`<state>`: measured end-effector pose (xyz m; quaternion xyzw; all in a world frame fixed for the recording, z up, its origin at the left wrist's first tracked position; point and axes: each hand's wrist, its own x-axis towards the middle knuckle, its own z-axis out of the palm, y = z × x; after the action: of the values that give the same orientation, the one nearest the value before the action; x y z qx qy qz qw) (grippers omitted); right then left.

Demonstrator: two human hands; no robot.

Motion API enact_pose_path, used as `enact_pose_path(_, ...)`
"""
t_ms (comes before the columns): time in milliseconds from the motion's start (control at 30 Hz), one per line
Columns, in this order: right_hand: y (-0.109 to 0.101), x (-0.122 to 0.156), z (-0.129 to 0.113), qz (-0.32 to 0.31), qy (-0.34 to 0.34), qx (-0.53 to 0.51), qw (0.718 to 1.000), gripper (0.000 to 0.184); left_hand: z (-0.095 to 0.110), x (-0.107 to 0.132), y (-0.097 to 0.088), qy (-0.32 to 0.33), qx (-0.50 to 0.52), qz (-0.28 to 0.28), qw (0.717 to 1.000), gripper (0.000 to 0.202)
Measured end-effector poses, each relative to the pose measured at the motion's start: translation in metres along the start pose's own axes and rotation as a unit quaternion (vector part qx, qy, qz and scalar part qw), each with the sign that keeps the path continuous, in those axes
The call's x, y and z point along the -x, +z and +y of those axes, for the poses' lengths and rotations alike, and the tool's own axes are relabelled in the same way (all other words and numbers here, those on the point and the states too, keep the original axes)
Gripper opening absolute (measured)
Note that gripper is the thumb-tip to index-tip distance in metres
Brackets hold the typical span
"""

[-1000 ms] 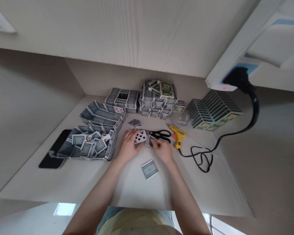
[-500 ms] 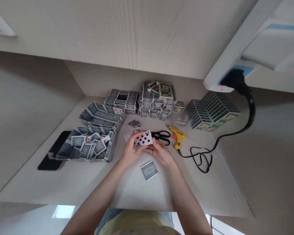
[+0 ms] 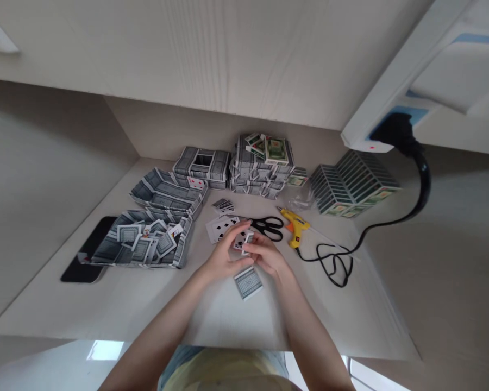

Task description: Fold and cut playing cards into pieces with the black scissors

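Observation:
Between my two hands is a playing card (image 3: 239, 239), an eight of spades, with its right end folded up. My left hand (image 3: 221, 258) grips the card's left side, thumb below and fingers above. My right hand (image 3: 268, 255) pinches the bent end. Just below them, a folded card (image 3: 248, 283) lies back up on the table. Loose face-up cards (image 3: 217, 229) lie behind my left hand. Black-handled scissors (image 3: 271, 225) rest behind my right hand, their blades partly hidden.
A yellow glue gun (image 3: 295, 225) with a black cord lies to the right. At left stand a card-built tray (image 3: 181, 250) holding folded cards, another tray (image 3: 163, 190) and a phone (image 3: 85, 266). Card-built boxes (image 3: 261, 174) and stacked card packs (image 3: 350, 184) line the back.
The card was flat and showed its whole face; now its right end is bent up. My right hand has closed on that end, and the loose cards behind show more.

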<state>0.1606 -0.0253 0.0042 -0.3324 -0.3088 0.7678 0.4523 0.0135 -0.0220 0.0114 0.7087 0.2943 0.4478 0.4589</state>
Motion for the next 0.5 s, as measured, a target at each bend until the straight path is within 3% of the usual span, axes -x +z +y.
enact_pose_path(133, 0.003, 0.0, 0.001, 0.018, -0.053, 0.044, 0.997, 0.036, -0.005, -0.001, 0.005, -0.1, 0.098, 0.066, 0.988, 0.06)
enact_pose_path(233, 0.001, -0.003, 0.006, 0.033, -0.092, 0.088, 0.991, 0.034, -0.012, -0.002, 0.008, -0.156, 0.136, 0.076, 0.975, 0.052)
enact_pose_path(400, -0.001, -0.01, 0.015, 0.083, -0.113, 0.143, 0.98, 0.032, -0.02, -0.005, 0.007, -0.235, 0.142, 0.122, 0.954, 0.045)
enact_pose_path(500, 0.001, -0.01, 0.014, 0.082, -0.115, 0.168, 0.976, 0.033, -0.021, -0.006, 0.003, -0.257, 0.128, 0.141, 0.947, 0.042)
